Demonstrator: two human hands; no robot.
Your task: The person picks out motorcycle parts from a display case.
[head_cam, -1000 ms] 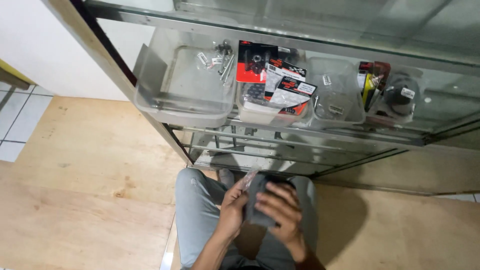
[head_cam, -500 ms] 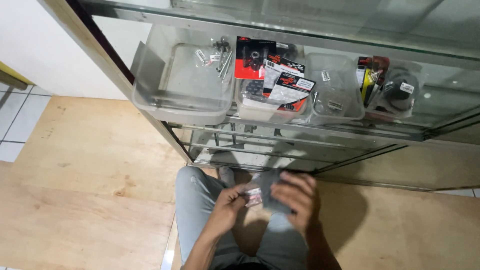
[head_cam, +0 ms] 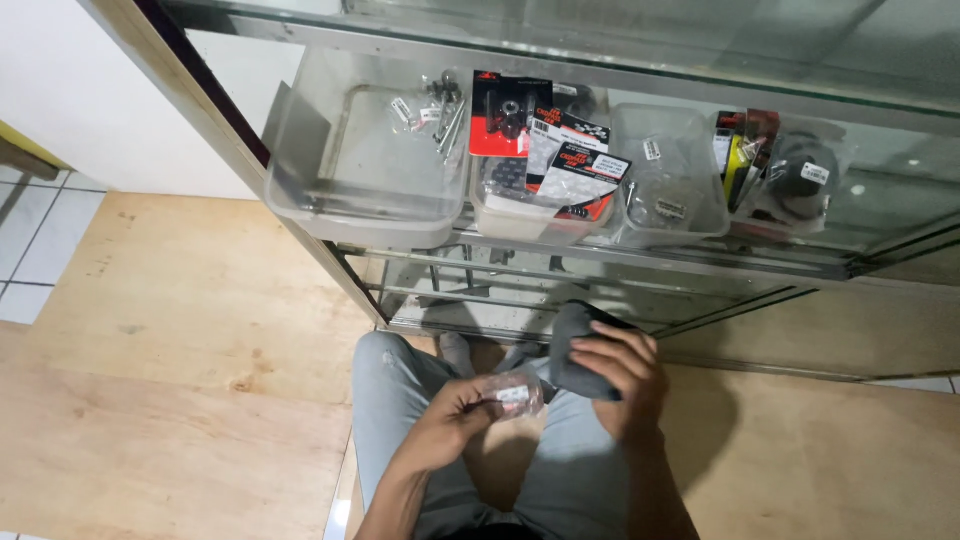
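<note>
Head view: low in the frame, just right of centre, the right hand (head_cam: pixel 617 372) has its grip wrapped around a dark grey cloth (head_cam: pixel 572 350). Just left of it, the left hand (head_cam: pixel 452 418) pinches a small clear plastic packet (head_cam: pixel 513 394) between fingertips, the packet close beside the cloth, above grey-trousered knees. Across the upper frame, a glass shelf (head_cam: pixel 700 262) carries clear plastic bins (head_cam: pixel 365 190) holding bolts and carded parts. Wooden floor (head_cam: pixel 170 330) fills the left.
</note>
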